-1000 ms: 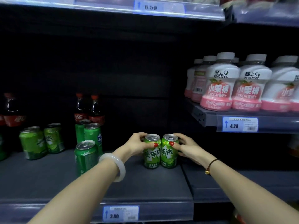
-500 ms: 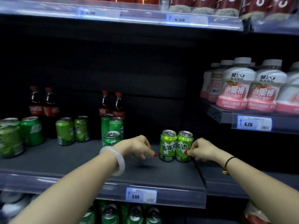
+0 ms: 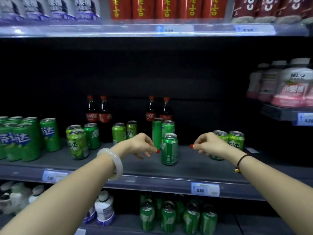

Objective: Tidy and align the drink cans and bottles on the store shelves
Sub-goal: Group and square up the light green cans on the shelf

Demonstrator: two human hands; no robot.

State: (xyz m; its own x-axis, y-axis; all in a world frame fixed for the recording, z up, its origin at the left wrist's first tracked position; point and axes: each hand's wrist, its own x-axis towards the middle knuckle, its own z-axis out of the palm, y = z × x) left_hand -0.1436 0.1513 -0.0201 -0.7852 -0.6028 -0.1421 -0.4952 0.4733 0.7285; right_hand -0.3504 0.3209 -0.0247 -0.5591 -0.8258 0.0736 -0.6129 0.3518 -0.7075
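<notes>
On the dark middle shelf (image 3: 186, 168) a dark green can (image 3: 169, 153) stands upright near the front. My left hand (image 3: 141, 145) hovers just left of it with loosely curled fingers, holding nothing; one fingertip is close to the can's side. My right hand (image 3: 209, 145) hangs to the can's right, also loosely curled and empty. Right behind that hand stands a pair of light green cans (image 3: 236, 140), side by side. Two more green cans (image 3: 167, 128) stand behind the front can.
Cola bottles (image 3: 150, 112) stand at the back. Light green cans (image 3: 77, 145) are scattered to the left, with a packed group (image 3: 20, 138) at far left. Red cans (image 3: 166, 7) fill the shelf above. Pink-and-white bottles (image 3: 293, 87) are at right, green cans (image 3: 169, 216) below.
Both hands let go of the pair of light green cans and moved left. The view shifted left and back, showing more of the shelves.
</notes>
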